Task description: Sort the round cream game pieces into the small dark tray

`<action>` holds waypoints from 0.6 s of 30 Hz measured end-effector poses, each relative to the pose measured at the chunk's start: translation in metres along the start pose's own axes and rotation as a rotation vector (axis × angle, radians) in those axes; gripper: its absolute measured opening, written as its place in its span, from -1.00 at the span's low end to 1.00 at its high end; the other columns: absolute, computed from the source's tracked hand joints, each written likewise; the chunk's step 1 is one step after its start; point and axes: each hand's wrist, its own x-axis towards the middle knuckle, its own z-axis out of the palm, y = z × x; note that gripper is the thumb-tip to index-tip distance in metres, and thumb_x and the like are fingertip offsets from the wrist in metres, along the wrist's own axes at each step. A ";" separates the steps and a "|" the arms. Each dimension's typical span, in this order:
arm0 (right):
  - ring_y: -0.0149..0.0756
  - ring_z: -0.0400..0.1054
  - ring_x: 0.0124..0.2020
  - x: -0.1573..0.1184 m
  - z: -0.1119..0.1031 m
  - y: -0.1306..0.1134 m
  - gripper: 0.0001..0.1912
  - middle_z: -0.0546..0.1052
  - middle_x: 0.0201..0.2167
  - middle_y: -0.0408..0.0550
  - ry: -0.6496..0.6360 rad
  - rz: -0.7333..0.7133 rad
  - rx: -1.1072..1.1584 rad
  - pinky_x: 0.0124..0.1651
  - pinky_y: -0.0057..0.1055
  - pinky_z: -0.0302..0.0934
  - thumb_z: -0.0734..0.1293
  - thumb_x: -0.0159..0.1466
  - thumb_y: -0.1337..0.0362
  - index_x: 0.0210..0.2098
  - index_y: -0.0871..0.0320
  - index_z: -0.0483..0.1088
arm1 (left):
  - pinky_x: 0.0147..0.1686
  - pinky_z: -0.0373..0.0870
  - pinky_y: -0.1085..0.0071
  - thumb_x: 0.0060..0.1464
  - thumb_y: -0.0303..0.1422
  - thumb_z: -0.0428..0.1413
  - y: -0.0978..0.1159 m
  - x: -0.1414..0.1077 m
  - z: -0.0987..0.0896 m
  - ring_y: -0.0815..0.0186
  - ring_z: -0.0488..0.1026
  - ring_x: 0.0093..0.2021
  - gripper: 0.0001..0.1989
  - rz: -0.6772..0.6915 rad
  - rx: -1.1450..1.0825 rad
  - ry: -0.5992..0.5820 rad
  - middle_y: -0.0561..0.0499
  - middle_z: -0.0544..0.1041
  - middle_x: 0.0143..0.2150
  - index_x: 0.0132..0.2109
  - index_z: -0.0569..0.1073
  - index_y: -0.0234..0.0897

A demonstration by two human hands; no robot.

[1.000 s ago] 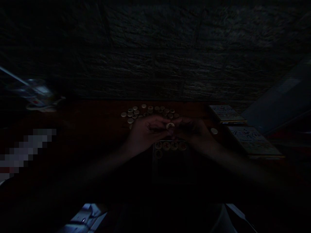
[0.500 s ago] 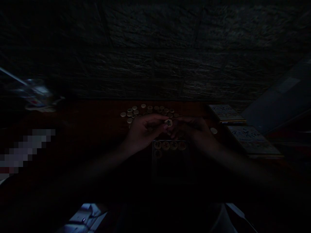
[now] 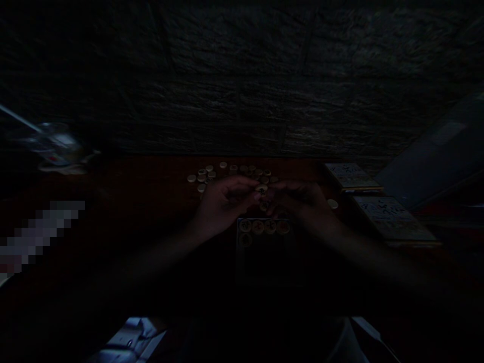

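In the dim head view, my left hand (image 3: 223, 204) pinches a round Chinese chess piece (image 3: 261, 190) with a dark character between thumb and fingertips. My right hand (image 3: 308, 204) meets it from the other side, its curled fingertips against the piece's edge. Just under the held piece another piece (image 3: 263, 205) shows; whether fingers touch it is too dark to tell. Below the hands lies a shallow square box (image 3: 238, 257), with a row of several pieces (image 3: 257, 227) along its far edge and one piece (image 3: 245, 240) starting a second row.
Loose pieces (image 3: 201, 178) are scattered on the brown table (image 3: 151, 176) beyond my hands. A single piece (image 3: 333, 203) lies right of my right hand, near two flat printed boxes (image 3: 393, 219). A clear cup (image 3: 60, 146) with a straw stands left. A stone wall (image 3: 242, 101) rises behind.
The held piece has tilted and shifted slightly left and up between my fingertips. A second piece now shows beneath it. My right fingertips have moved in against the held piece.
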 end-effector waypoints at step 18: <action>-0.38 0.51 -0.53 0.001 0.001 -0.001 -0.65 0.63 -0.44 -0.09 -0.023 0.052 0.034 -0.47 -0.49 0.42 0.60 0.09 0.10 -0.23 0.19 0.59 | -0.17 0.60 0.41 0.12 -0.38 0.33 -0.001 -0.002 0.001 0.27 0.66 -0.16 -0.66 0.110 0.108 -0.061 -0.05 0.70 -0.12 0.05 0.60 -0.25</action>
